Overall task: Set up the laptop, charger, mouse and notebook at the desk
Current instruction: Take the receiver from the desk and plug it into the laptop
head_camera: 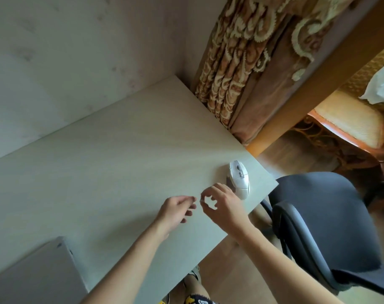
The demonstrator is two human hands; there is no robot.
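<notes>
Hands (199, 205) just beside mouse (239, 178)

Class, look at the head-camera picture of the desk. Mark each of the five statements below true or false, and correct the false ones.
1. The white mouse lies on the desk near its corner by the chair. True.
2. The right hand rests on the mouse. False: it hovers beside the mouse, fingertips meeting those of the left hand.
3. The laptop is open with its screen lit. False: it lies closed at the desk's near edge.
4. A dark office chair stands to the right of the desk. True.
5. A notebook lies beside the mouse. False: no notebook is in view.
</notes>
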